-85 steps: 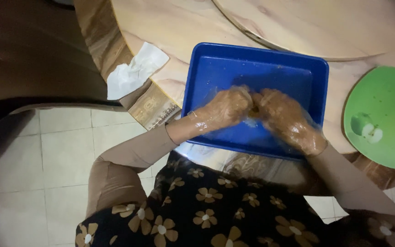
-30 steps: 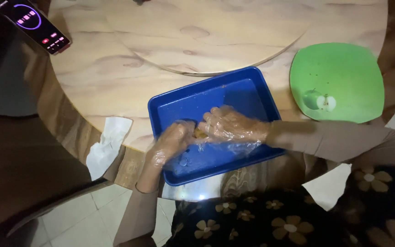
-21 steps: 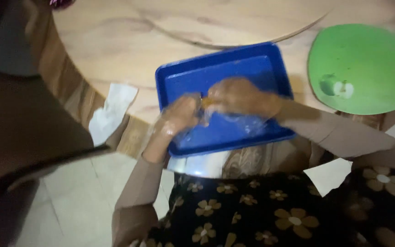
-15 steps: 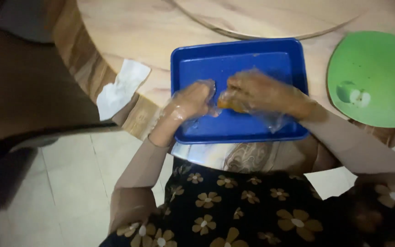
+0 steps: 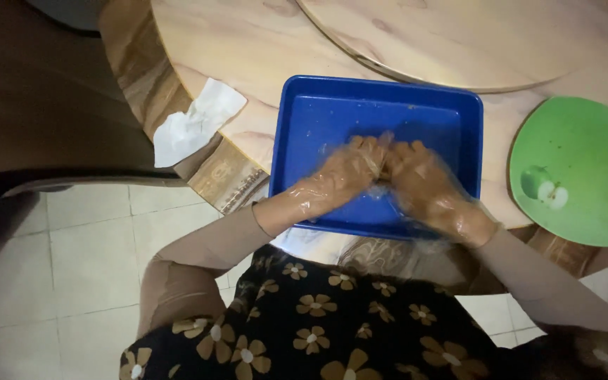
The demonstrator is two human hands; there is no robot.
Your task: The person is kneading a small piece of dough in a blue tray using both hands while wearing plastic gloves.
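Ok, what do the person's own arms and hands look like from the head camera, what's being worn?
Both hands, left and right, are covered by thin, clear, crinkly plastic gloves that reach past the wrists. The arms are in snug, plain beige long sleeves. Below them shows a dark garment printed with tan flowers. No rings, watch or markings can be made out.

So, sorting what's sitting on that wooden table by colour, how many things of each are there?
Blue: 1, the tray under the gloved left hand and right hand
Green: 1, the plate
White: 1, the crumpled tissue
Total: 3
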